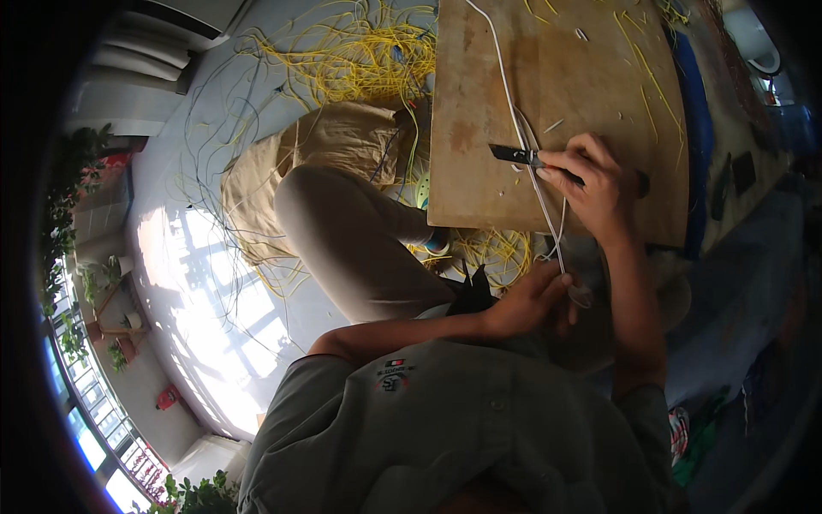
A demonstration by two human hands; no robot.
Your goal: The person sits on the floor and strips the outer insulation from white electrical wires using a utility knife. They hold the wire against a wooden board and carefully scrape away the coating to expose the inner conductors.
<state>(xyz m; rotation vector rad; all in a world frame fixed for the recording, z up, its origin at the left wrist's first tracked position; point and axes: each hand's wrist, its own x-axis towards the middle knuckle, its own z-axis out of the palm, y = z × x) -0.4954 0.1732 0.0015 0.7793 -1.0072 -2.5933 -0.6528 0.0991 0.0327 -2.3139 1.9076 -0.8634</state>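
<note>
My right hand point(597, 184) is closed round a utility knife point(512, 154) with a dark blade, just above a wooden board point(479, 193). Its blade points left and lies across a thin white cable point(502, 68), at or very near it; contact cannot be made out. The cable runs from the board's far edge, under the knife, down past the near edge. There my left hand point(533, 301) pinches it, low in front of my body. A loose white loop point(580, 296) hangs beside the left fingers.
Short white offcuts point(554, 125) and yellow wire strands point(647, 73) lie on the board. A tangled heap of yellow wire point(368, 56) covers the floor at far left, beside brown cloth point(342, 137). More yellow wire point(497, 253) lies below the board's near edge. My bent knee point(321, 201) is left of the board.
</note>
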